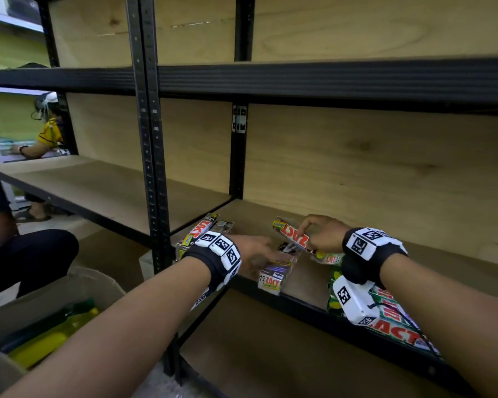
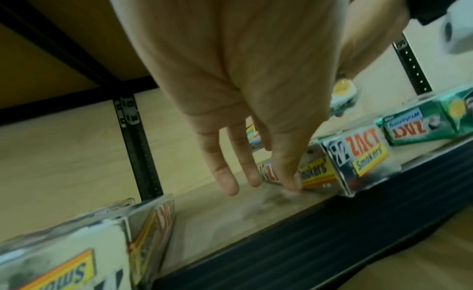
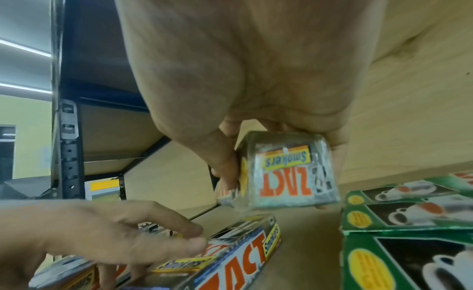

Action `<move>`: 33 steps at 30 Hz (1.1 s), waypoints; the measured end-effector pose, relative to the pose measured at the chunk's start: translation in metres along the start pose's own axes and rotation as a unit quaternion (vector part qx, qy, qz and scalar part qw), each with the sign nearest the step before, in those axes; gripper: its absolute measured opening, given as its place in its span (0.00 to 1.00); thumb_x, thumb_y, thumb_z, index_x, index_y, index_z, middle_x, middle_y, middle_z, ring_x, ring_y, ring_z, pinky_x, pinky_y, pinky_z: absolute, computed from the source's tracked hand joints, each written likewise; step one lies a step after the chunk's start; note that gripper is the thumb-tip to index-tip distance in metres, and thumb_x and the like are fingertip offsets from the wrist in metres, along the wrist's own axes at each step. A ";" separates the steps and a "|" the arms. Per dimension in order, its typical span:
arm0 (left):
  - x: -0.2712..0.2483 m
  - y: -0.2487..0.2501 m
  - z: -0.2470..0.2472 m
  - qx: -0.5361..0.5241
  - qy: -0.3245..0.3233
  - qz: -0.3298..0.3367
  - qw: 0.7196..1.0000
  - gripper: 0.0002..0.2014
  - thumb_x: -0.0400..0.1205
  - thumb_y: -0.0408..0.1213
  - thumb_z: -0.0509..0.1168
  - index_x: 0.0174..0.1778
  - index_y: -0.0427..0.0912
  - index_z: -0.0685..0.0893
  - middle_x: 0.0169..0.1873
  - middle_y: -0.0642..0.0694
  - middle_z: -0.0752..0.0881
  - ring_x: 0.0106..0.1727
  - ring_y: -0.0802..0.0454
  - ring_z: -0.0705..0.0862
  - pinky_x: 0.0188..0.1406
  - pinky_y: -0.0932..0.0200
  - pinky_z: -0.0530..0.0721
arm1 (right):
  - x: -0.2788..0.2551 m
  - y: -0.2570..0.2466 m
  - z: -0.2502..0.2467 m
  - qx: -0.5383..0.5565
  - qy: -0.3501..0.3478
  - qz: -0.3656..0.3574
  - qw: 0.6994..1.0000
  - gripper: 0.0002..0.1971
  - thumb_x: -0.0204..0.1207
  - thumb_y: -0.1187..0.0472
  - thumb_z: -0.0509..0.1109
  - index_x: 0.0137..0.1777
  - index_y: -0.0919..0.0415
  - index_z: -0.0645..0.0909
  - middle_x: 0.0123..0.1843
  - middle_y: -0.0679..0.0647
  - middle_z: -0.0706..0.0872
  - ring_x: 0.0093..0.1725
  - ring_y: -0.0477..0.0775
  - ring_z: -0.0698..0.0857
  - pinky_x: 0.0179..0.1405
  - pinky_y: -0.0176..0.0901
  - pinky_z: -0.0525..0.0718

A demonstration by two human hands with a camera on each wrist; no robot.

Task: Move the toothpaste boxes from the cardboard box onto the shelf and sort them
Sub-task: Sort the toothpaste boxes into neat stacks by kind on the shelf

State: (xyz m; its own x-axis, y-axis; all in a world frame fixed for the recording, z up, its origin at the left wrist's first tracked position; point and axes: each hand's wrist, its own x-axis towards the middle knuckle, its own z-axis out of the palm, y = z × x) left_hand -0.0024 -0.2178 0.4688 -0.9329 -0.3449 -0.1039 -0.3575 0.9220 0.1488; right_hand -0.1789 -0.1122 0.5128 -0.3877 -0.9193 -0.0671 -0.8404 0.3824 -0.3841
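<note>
On the lower shelf board (image 1: 385, 225) lies a silver ZACT Smokers toothpaste box (image 1: 273, 275), its end at the front edge. My left hand (image 1: 263, 255) reaches over it with straight fingers (image 2: 287, 179) that touch its side. My right hand (image 1: 302, 232) grips a second silver ZACT box (image 1: 291, 235) and holds it tilted above the board; in the right wrist view this held box (image 3: 286, 173) sits between thumb and fingers. Green ZACT boxes (image 1: 391, 320) lie under my right wrist. More silver boxes (image 1: 197, 234) stand by the shelf post.
The cardboard box (image 1: 55, 288) stands open on the floor at the lower left, with green and yellow packs inside. A black upright post (image 1: 153, 168) divides the shelf bays. Another person's dark-clad leg (image 1: 35, 254) is at the far left.
</note>
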 end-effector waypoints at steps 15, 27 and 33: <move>-0.005 -0.020 0.003 0.042 0.013 0.025 0.999 0.32 0.67 0.57 0.79 0.69 0.60 0.82 0.63 0.55 0.81 0.63 0.56 0.80 0.60 0.59 0.78 | 0.022 0.028 0.010 0.381 -0.027 0.165 0.909 0.11 0.82 0.54 0.64 0.59 0.56 0.83 0.45 0.62 0.88 0.35 0.63 0.87 0.30 0.40 0.81; 0.001 -0.033 0.006 0.030 0.013 0.011 0.999 0.32 0.68 0.53 0.79 0.69 0.63 0.80 0.63 0.58 0.86 0.62 0.59 0.83 0.64 0.51 0.82 | 0.039 0.021 0.014 0.370 -0.098 0.111 0.917 0.11 0.71 0.65 0.80 0.51 0.62 0.84 0.50 0.59 0.87 0.44 0.52 0.87 0.33 0.37 0.90; 0.005 -0.025 -0.008 0.074 -0.022 -0.020 0.997 0.33 0.73 0.36 0.78 0.75 0.54 0.78 0.66 0.52 0.84 0.66 0.53 0.82 0.68 0.52 0.79 | 0.049 0.022 0.013 0.083 0.030 0.094 0.992 0.38 0.64 0.61 0.85 0.69 0.61 0.66 0.59 0.62 0.82 0.48 0.65 0.90 0.45 0.61 0.92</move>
State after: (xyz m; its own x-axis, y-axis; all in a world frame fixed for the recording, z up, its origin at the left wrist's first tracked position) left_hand 0.0014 -0.2443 0.4720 -0.9142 -0.3764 -0.1500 -0.3804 0.9248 -0.0026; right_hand -0.2112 -0.1502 0.4895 -0.5571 -0.8244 -0.0998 -0.6789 0.5213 -0.5171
